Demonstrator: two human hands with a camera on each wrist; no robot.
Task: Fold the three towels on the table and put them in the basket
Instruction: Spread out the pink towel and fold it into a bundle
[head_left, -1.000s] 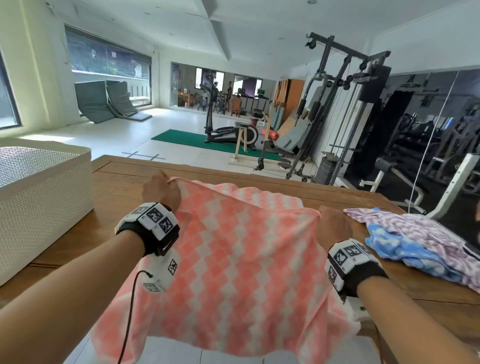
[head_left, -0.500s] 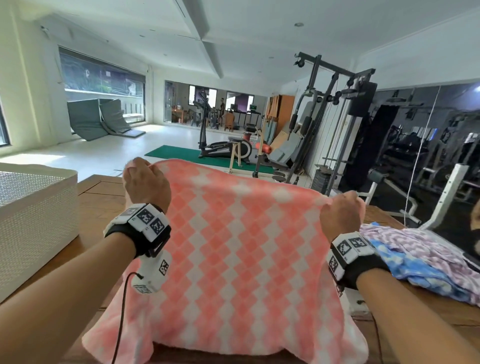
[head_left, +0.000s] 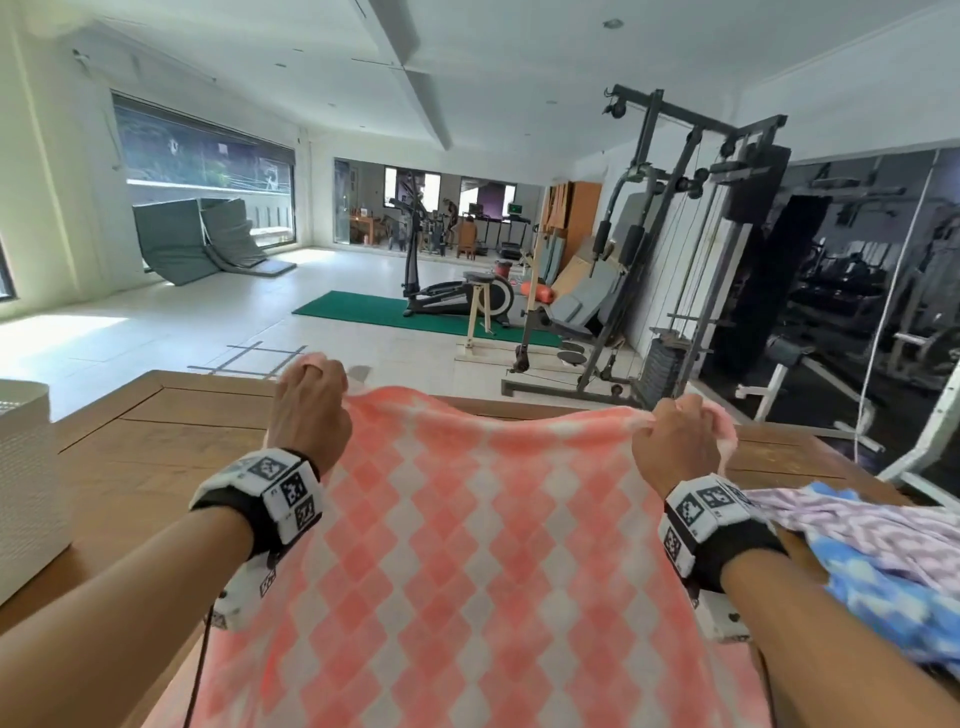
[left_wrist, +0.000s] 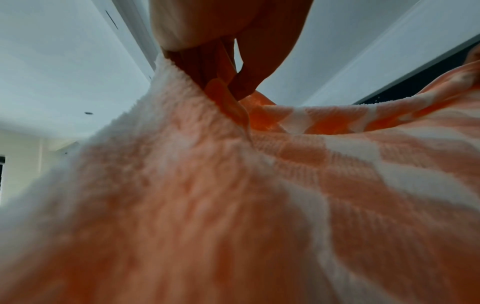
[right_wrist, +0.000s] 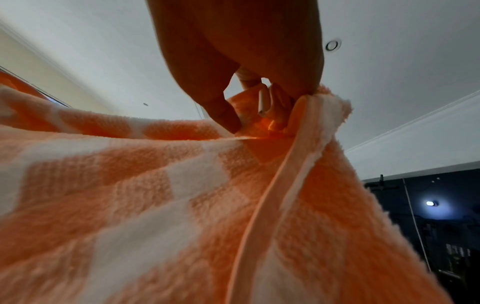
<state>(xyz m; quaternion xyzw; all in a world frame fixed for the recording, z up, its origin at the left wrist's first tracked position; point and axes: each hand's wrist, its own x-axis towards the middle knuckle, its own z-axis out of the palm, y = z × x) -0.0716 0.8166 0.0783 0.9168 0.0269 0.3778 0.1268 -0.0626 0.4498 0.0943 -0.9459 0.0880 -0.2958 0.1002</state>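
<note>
Pinching the towel's (head_left: 488, 545) top corners, left hand (head_left: 307, 410) and right hand (head_left: 675, 447) hold it up. Keep that edge taut and level; match corners before you lower onto the table (head_left: 156, 441).

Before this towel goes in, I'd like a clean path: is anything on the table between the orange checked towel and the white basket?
Nothing visible is. The orange checked towel hangs from the left hand and right hand; only bare table lies between it and the white basket at the left. The other towels lie on the right.
</note>
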